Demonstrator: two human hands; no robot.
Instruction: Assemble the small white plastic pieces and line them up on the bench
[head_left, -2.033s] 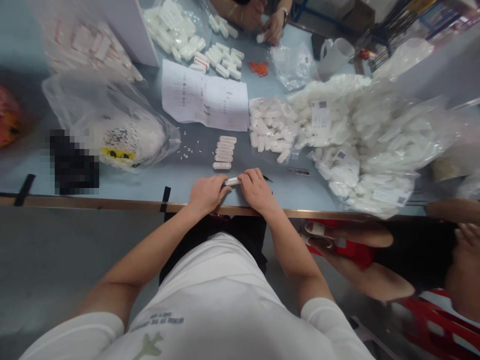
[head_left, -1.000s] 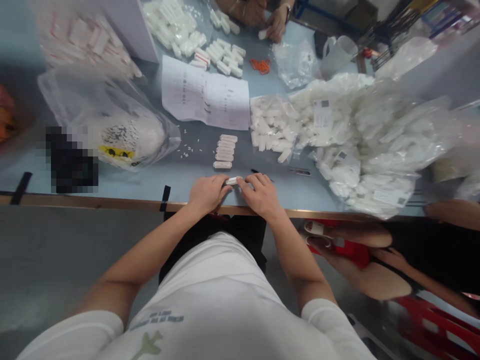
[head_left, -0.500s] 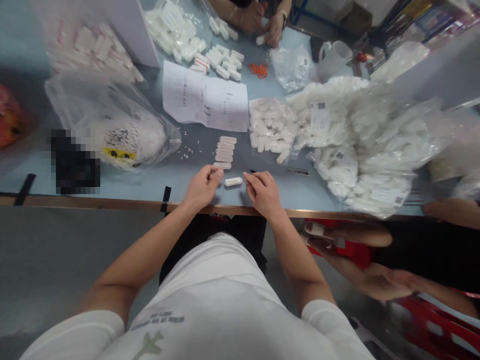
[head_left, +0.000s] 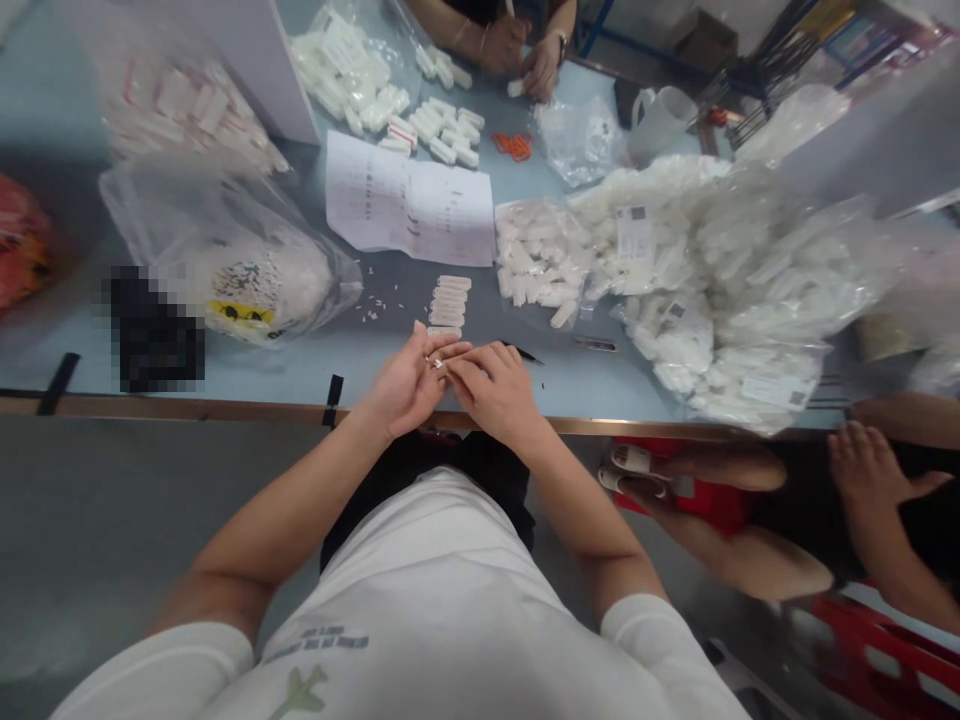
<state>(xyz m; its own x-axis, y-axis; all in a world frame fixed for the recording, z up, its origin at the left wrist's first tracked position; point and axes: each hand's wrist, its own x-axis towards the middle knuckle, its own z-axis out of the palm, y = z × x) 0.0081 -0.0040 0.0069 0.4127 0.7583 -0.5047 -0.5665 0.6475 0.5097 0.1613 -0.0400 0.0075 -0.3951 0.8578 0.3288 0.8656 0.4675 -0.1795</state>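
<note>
Above the table (head_left: 600,382), white bits (head_left: 439,364) lie on the spread left hand (head_left: 409,382), right hand (head_left: 501,392) alongside, grip unclear

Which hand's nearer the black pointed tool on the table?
Right. The right hand is right next to the black pointed tool, at the tool's near left. The left hand is farther left, with the right hand closer in.

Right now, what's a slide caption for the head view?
Palm up, the left hand bears tiny white pieces, the right hand close beside; white strips lie in a row beyond.
</note>
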